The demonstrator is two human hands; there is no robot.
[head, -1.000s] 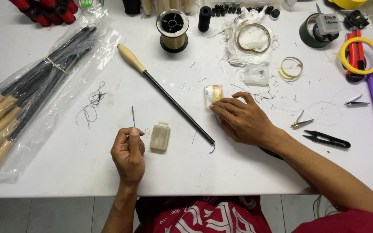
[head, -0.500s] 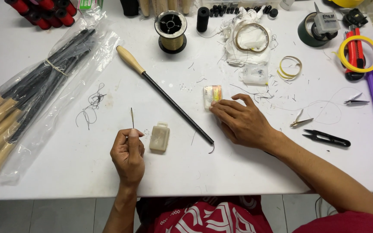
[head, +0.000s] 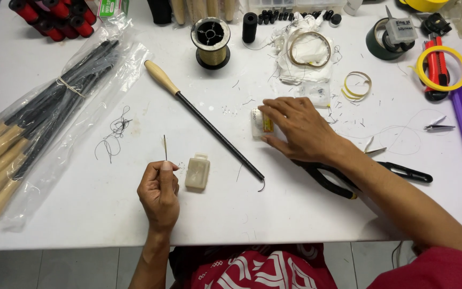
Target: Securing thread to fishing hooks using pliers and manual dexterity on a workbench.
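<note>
left hand (head: 159, 190) pinches 1 thin needle (head: 164, 146) upright; right hand (head: 295, 128) clasps the small packet (head: 258, 123); a slack pinch could drop the needle.

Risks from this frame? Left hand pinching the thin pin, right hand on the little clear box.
1. The thin pin stands point-up in the left hand; a slip may prick or drop it.
2. The right hand covers the small clear box; fumbling it might spill the contents.
3. The forearm lies over the pliers and could drag them off.
</note>
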